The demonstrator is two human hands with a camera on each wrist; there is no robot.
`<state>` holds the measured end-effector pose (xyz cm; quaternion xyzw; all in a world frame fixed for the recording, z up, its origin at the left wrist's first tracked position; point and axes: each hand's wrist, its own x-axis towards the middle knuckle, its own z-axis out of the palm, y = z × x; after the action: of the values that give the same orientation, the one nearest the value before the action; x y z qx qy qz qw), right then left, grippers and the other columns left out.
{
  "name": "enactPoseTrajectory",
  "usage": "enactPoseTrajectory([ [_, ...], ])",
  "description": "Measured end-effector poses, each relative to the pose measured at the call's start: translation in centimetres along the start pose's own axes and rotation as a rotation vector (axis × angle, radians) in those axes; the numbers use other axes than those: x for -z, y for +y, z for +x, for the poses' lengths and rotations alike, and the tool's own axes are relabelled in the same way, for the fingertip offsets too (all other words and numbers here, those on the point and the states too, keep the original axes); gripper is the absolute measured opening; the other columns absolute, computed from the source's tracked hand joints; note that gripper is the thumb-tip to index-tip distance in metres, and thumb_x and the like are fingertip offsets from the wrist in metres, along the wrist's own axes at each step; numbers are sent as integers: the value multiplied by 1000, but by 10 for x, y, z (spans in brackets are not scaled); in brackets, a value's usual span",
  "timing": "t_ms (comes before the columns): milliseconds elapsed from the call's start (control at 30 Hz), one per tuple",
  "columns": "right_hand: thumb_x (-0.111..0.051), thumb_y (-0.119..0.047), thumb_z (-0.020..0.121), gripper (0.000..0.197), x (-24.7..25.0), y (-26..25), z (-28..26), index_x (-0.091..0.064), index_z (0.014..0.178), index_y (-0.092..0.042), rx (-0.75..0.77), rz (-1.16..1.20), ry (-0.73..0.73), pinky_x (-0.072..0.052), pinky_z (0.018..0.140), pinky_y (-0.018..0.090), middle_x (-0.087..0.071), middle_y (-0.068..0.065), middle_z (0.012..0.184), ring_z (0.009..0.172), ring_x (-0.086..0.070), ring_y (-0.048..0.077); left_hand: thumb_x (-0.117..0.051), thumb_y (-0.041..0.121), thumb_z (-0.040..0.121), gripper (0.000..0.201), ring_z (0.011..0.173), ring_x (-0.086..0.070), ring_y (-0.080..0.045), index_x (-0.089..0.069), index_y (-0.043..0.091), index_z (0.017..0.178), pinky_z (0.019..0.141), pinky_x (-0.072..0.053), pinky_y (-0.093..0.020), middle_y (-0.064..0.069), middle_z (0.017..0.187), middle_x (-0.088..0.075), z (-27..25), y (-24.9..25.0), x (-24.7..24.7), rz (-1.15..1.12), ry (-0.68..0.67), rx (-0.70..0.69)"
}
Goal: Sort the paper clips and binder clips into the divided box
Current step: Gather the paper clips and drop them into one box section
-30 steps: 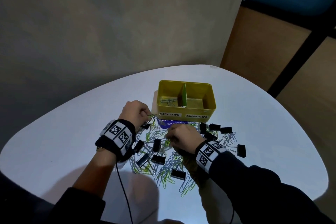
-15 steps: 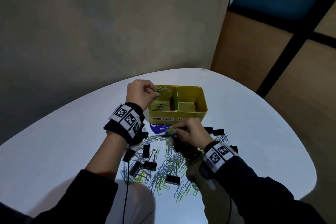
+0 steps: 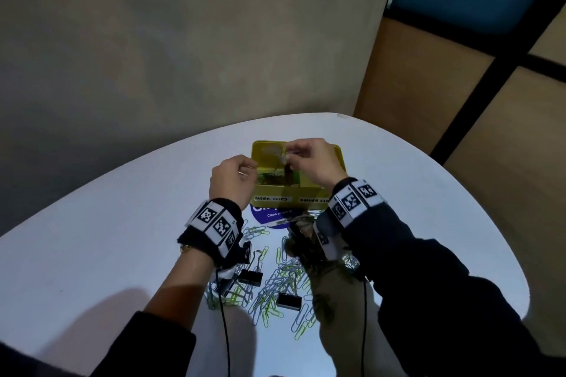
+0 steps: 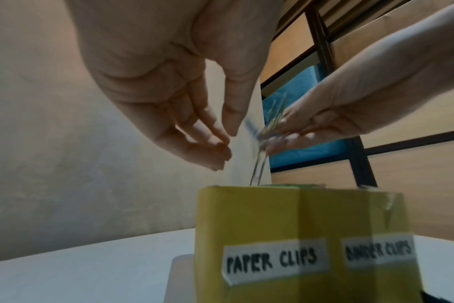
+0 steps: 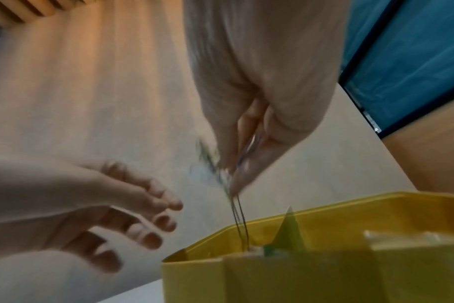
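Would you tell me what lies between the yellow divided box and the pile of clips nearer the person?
A round blue sticker with white lettering lies on the white table between the yellow divided box and the clip pile, in the head view.

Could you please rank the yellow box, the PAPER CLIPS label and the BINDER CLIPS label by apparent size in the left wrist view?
1. Yellow box, clearly largest.
2. PAPER CLIPS label.
3. BINDER CLIPS label, which looks smaller but is blurred and angled away, so these two are unsure.

Right hand point(image 3: 317, 162) pinching, fingers down, left hand point(image 3: 233, 183) loosely curled, empty
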<state>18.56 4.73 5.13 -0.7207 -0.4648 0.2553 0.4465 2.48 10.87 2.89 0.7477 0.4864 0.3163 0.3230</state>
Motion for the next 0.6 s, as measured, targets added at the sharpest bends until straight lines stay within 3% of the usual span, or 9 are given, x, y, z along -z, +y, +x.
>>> enactPoseTrajectory([
  [67,-65,-12,89,45,2,3,2,-54,133,-8,-28,-182,-110,-47,103,38,-64,7,126,116,-60,20,-57,13,85,16,77,-66,-21,-72,18,89,78,-58,-35,-2,87,-72,-14,-2,-4,36,-8,1],
  [133,-62,-11,90,42,14,9,-6,-55,132,-12,-21,-235,-34,-46,103,36,-63,3,128,116,-59,18,-55,12,85,20,81,-67,-21,-73,20,88,78,-58,-36,-2,88,-73,-27,-4,-11,98,-49,12],
  [200,-63,-15,89,25,29,21,-24,-68,113,-17,-29,-224,106,-52,95,38,-70,2,111,101,-65,18,-56,12,84,18,81,-68,-20,-72,20,86,78,-59,-37,-1,88,-73,-41,-5,-22,175,-176,3],
  [267,-66,-20,86,6,45,40,-46,-72,86,-20,-112,-239,159,-57,84,43,-73,4,91,86,-69,22,-67,15,81,6,77,-67,-18,-70,21,83,77,-59,-38,-1,82,-72,-53,-2,-34,217,-383,3],
  [300,-67,-21,85,9,50,51,-57,-71,77,-19,-173,-309,129,-58,80,43,-73,4,85,82,-69,23,-73,19,78,6,77,-67,-18,-68,20,81,78,-59,-39,-1,80,-70,-58,1,-39,247,-489,2],
  [367,-72,-21,79,8,57,72,-78,-72,72,-17,-294,-449,-71,-59,75,36,-72,2,75,77,-69,21,-81,34,70,24,86,-67,-19,-64,22,81,79,-58,-39,1,83,-65,-66,8,-51,366,-631,-41],
  [467,-82,-15,70,12,49,92,-103,-74,78,-19,-313,-494,-393,-48,61,11,-67,-10,68,68,-64,7,-85,50,57,59,103,-60,-21,-57,30,105,83,-54,-39,0,112,-53,-77,16,-70,567,-682,-192],
  [533,-79,-5,70,18,40,100,-112,-73,84,-16,-243,-435,-392,-46,62,7,-69,-5,74,70,-62,6,-86,49,55,65,106,-58,-25,-55,31,110,82,-51,-39,-4,121,-44,-80,18,-79,656,-722,-240],
  [600,-73,3,73,18,33,105,-119,-72,86,-9,-169,-350,-332,-52,69,14,-68,0,78,71,-62,9,-87,44,58,54,103,-58,-26,-59,26,101,79,-51,-38,-5,121,-42,-79,16,-82,690,-740,-224],
])
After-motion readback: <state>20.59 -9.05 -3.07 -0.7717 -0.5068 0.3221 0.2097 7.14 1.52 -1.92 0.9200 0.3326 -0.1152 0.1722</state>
